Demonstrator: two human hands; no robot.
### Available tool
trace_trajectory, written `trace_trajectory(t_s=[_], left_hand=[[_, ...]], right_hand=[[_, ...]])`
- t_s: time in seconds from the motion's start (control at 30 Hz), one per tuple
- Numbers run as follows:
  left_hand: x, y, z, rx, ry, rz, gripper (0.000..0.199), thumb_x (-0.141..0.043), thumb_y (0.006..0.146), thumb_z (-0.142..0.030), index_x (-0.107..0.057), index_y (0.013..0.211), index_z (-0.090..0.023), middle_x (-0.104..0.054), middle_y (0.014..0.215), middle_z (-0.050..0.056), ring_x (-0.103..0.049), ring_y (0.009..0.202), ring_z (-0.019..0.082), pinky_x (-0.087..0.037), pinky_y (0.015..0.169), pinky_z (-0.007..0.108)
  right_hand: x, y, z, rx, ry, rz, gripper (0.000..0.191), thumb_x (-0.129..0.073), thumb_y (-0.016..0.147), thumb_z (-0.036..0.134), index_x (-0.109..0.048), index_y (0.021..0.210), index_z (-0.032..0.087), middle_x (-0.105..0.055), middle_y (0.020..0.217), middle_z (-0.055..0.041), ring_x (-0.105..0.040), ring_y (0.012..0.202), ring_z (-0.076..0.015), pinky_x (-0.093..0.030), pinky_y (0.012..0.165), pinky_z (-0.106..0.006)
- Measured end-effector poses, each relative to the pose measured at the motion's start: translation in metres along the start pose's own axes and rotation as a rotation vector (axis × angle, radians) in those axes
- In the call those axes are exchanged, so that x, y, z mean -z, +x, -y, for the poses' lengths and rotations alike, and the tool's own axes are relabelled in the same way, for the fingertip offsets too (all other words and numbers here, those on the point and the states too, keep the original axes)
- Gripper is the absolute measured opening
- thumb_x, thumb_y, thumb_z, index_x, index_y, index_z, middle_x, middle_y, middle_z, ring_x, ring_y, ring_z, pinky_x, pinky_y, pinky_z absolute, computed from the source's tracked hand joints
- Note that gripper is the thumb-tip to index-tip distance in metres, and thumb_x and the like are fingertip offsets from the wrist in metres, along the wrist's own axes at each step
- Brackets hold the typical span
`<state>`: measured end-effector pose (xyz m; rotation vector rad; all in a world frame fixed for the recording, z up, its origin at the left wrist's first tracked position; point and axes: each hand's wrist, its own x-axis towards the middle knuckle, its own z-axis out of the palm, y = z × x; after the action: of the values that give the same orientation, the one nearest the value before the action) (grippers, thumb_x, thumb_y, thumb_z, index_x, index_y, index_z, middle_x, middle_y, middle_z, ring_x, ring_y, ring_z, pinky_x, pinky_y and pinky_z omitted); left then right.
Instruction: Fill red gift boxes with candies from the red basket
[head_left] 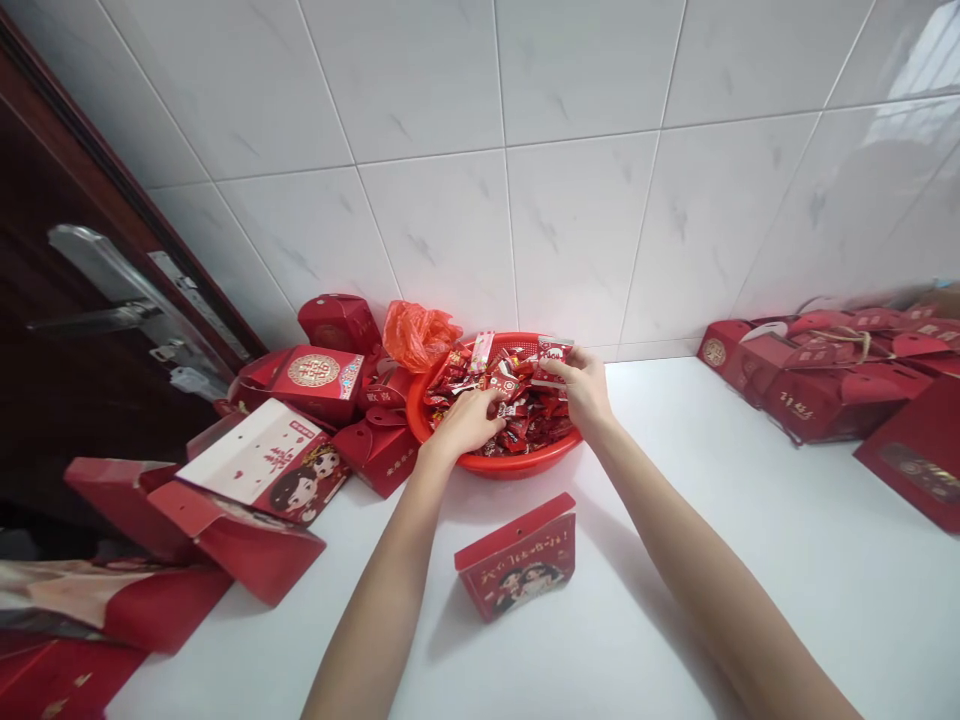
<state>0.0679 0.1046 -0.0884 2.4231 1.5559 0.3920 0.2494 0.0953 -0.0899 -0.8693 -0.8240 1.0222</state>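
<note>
A red plastic basket [508, 466] full of wrapped candies [536, 425] stands against the wall. Over its right side, my right hand [589, 388] pinches a small red-and-white candy packet [553, 352] by its edge. My left hand [469, 422] reaches into the left part of the basket, its fingers curled at a red candy packet [504, 386] with a white print; the fingertips are partly hidden among the candies. Between my forearms, a red gift box [517, 565] with a cartoon couple and gold writing stands on the white table, nearer to me than the basket.
Several red gift boxes [315, 378] crowd the left side, one with a white panel [251, 450]. A crumpled red plastic bag [420, 335] lies behind the basket's left rim. More red boxes [817, 385] stand at the right. A dark door with a metal handle [112, 290] is at the left.
</note>
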Motion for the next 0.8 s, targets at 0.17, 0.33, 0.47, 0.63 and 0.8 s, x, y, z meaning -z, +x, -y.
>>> trace_trajectory(t_s=[0.17, 0.33, 0.47, 0.63, 0.8], left_hand=[[-0.005, 0.003, 0.006, -0.058, -0.002, -0.063, 0.044, -0.071, 0.081, -0.02, -0.07, 0.126, -0.021, -0.072, 0.12, 0.012, -0.065, 0.118, 0.03, -0.049, 0.103, 0.038], [-0.006, 0.005, 0.005, -0.043, -0.065, -0.099, 0.023, -0.06, 0.089, -0.019, -0.077, 0.105, -0.021, -0.076, 0.104, 0.012, -0.069, 0.106, 0.032, -0.051, 0.097, 0.042], [-0.004, 0.002, 0.004, 0.042, -0.06, -0.289, 0.023, -0.057, 0.091, -0.019, -0.076, 0.103, -0.02, -0.075, 0.103, 0.015, -0.068, 0.104, 0.034, -0.051, 0.096, 0.045], [0.003, -0.005, -0.003, -0.039, -0.086, -0.344, 0.027, -0.062, 0.085, -0.017, -0.076, 0.108, -0.019, -0.072, 0.107, 0.013, -0.069, 0.101, 0.03, -0.052, 0.094, 0.041], [0.002, -0.002, -0.012, -0.382, -0.13, 0.153, 0.025, -0.061, 0.086, -0.017, -0.08, 0.102, -0.023, -0.077, 0.106, 0.006, -0.071, 0.099, 0.023, -0.05, 0.094, 0.03]], right_hand=[[0.0, 0.001, 0.001, -0.051, -0.01, -0.028, 0.024, -0.076, 0.059, 0.028, -0.065, 0.079, 0.022, -0.071, 0.081, 0.0014, -0.068, 0.076, -0.0178, -0.058, 0.06, -0.028], [-0.001, 0.001, 0.0, -0.059, -0.03, -0.023, 0.025, -0.075, 0.063, 0.028, -0.06, 0.082, 0.023, -0.071, 0.082, 0.0007, -0.069, 0.072, -0.0179, -0.058, 0.06, -0.03], [-0.002, 0.0, 0.001, -0.078, -0.011, -0.045, 0.023, -0.072, 0.064, 0.026, -0.059, 0.082, 0.023, -0.073, 0.081, 0.0002, -0.07, 0.075, -0.0192, -0.059, 0.062, -0.03], [-0.003, -0.003, 0.004, -0.062, -0.047, -0.031, 0.022, -0.072, 0.064, 0.027, -0.06, 0.082, 0.022, -0.074, 0.083, -0.0003, -0.07, 0.074, -0.0183, -0.059, 0.064, -0.031], [-0.004, -0.004, 0.004, -0.068, -0.085, 0.02, 0.022, -0.071, 0.063, 0.028, -0.063, 0.082, 0.021, -0.074, 0.081, -0.0012, -0.069, 0.073, -0.0187, -0.056, 0.063, -0.03]])
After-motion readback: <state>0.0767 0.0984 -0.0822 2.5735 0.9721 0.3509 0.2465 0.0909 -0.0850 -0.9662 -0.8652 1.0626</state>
